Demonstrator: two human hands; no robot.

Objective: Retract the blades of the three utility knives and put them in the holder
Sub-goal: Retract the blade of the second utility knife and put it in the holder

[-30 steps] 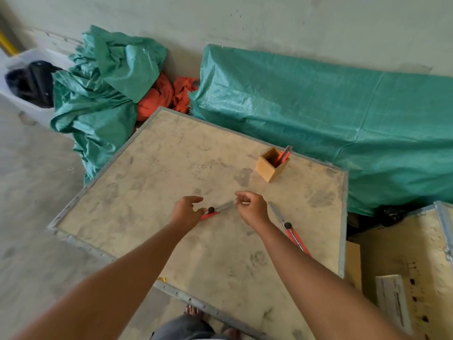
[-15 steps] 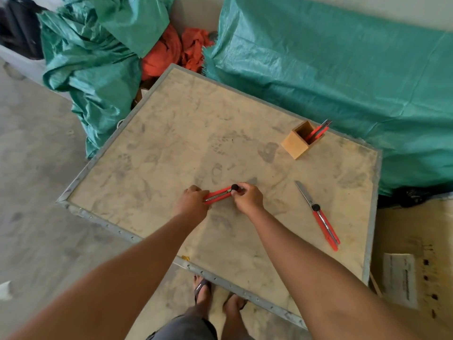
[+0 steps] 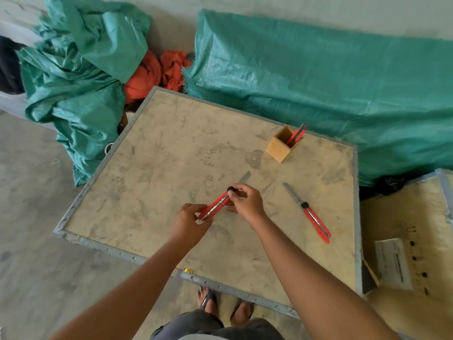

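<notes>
Head camera, and we look down on a wooden board with a metal rim, both bare arms reaching in over it. The left hand pinches the butt end of a red knife, fingers closed around it, while the right hand grips the front of the same knife, thumb and forefinger clamped at the black knob. We see the knife held just above the board, angled up and to the right. Past the right hand a grey sliver shows on that same line; we cannot tell whether it is the blade or a mark on the board.

To the right, well clear of both hands, a second knife lies flat on the board, its blade out and pointing up-left, red handle towards the near right corner. Further back, near the far edge, stands the wooden holder, a small open box, with a third knife standing in it, leaning right over the rim.

Behind the board we see green sheeting and an orange cloth. Sandalled feet show at the near edge on the concrete floor.
</notes>
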